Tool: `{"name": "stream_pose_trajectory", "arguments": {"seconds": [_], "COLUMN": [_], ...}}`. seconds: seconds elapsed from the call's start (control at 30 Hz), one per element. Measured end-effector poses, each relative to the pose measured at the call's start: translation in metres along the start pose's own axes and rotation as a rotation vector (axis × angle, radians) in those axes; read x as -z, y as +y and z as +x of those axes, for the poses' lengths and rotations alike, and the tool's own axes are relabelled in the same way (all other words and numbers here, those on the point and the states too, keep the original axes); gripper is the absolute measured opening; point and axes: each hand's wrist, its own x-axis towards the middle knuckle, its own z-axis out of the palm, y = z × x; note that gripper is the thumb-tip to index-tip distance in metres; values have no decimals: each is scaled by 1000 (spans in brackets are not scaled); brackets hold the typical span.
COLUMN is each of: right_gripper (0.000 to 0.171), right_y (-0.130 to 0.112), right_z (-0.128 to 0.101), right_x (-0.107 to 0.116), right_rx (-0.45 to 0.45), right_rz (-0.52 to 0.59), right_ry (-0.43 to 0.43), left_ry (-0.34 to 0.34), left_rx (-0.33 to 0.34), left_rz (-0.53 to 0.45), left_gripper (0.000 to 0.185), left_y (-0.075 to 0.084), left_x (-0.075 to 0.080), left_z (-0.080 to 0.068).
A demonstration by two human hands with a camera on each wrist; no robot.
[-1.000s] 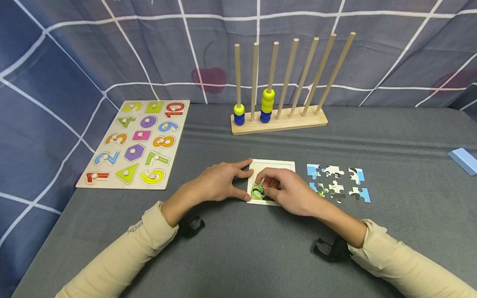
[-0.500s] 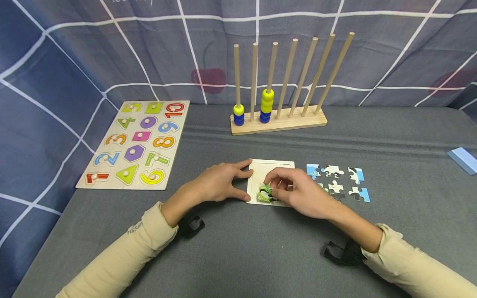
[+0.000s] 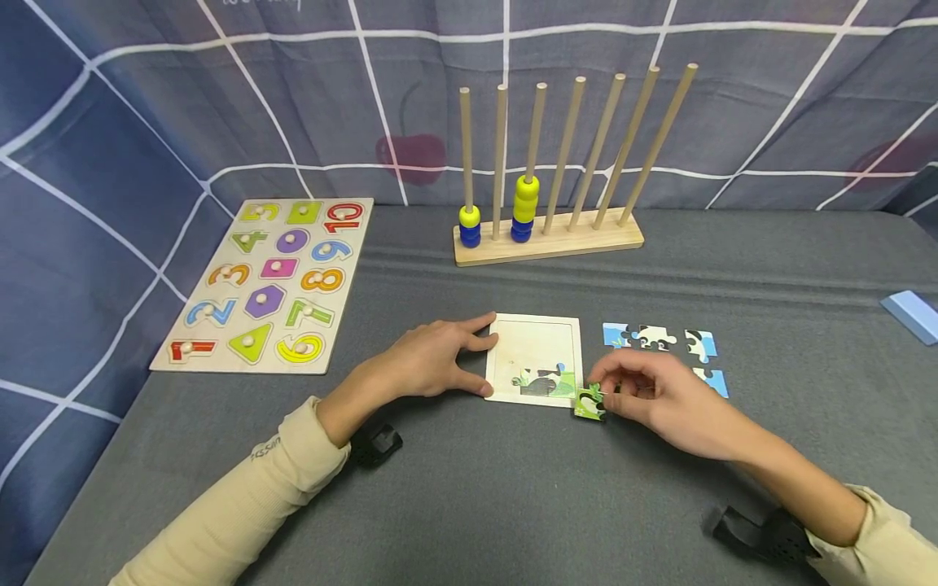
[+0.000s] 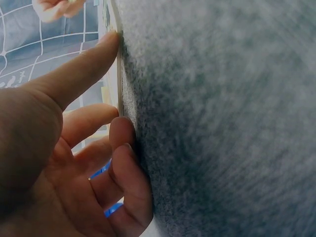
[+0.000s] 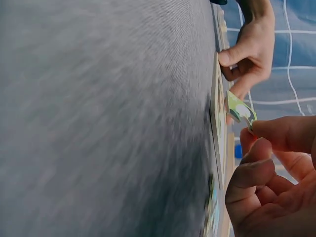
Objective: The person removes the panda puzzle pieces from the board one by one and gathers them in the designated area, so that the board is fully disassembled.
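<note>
A square wooden puzzle tray (image 3: pixel 538 342) lies on the table, with a panda-and-grass picture part (image 3: pixel 544 381) in its lower right. My left hand (image 3: pixel 436 358) rests at the tray's left edge, thumb and fingers spread against it. At the tray's lower right corner, my right hand (image 3: pixel 667 399) pinches a green jigsaw puzzle piece (image 3: pixel 589 402) between thumb and fingertips. The right wrist view shows this piece (image 5: pixel 240 107) raised and tilted beside the tray. Several other panda puzzle pieces (image 3: pixel 655 336) lie to the right, some partly hidden by the right hand.
A wooden number-and-shape peg board (image 3: pixel 293 293) lies at the left. Behind the tray stands a wooden bead rack (image 3: pixel 550 248) with tall pegs and blue and yellow beads. A light blue block (image 3: pixel 911 316) sits at the far right; a grid-patterned cloth (image 3: pixel 330 98) hangs behind.
My right hand has moved rightward from inside the tray to just past its lower right corner, carrying the green puzzle piece and uncovering the panda picture part. My left hand has stayed put.
</note>
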Motion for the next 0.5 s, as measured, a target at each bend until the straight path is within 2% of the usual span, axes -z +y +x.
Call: {"name": "stream_pose_trajectory", "arguments": {"seconds": [0.27,0.5], "right_gripper": [21,25], "right_y": [9,16], "right_z": [-26,-33], "right_x": [15,13], "right_rx": [2,26], "right_rz": [-7,-76], "right_ry": [3,16], "left_ry": [-13,-16], "left_rx": [7,7], "left_rz": [4,6], "left_gripper": [72,72], "left_y": [0,0], "left_x": [0,0], "left_z": [1,1]}}
